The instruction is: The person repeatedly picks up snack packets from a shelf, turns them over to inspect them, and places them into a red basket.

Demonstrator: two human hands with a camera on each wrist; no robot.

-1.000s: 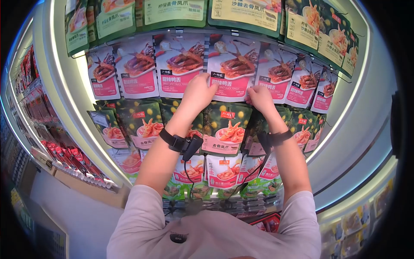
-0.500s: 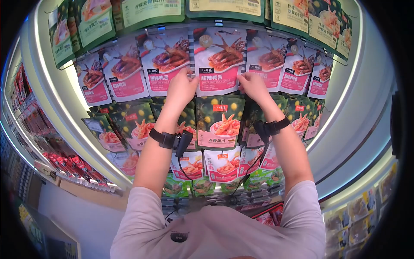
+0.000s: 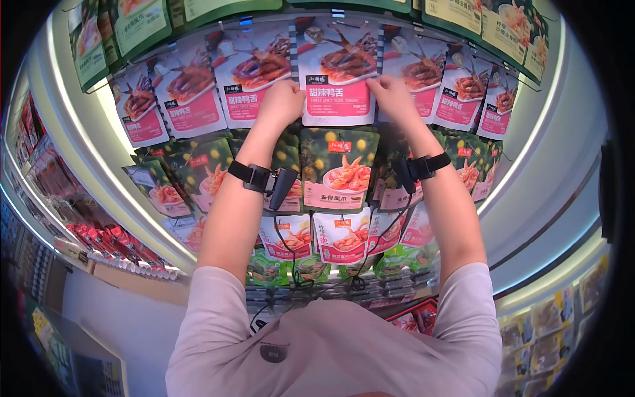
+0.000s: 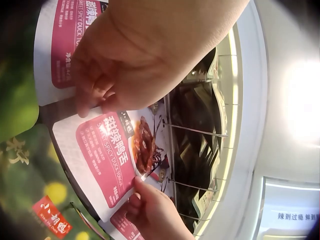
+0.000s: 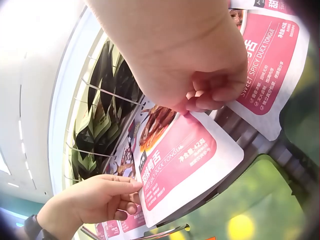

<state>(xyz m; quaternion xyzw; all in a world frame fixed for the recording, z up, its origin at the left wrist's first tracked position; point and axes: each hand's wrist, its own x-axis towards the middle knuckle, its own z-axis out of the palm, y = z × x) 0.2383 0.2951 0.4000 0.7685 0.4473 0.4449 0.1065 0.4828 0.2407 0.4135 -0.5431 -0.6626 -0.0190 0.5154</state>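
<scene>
A pink and white pouch of sweet spicy duck tongue hangs at the middle of its row. Its left edge is pinched between thumb and fingers of my left hand. On the opposite edge, at about the same height, my right hand pinches the pouch. The right wrist view shows the left hand with its thumb on the front edge and the other fingers curled behind. In the left wrist view the right hand grips the far edge. Matching pouches hang on both sides.
Green pouches hang above on metal hooks. Below are a dark green pouch, white and pink pouches and small green packs. A lit shelf edge curves along the left. Cables hang from both wrist cameras.
The head view has shifted, so the pouch appears farther left and higher. My right hand has gone from near the pouch's lower right corner to higher on its edge. The left hand stays at the left edge.
</scene>
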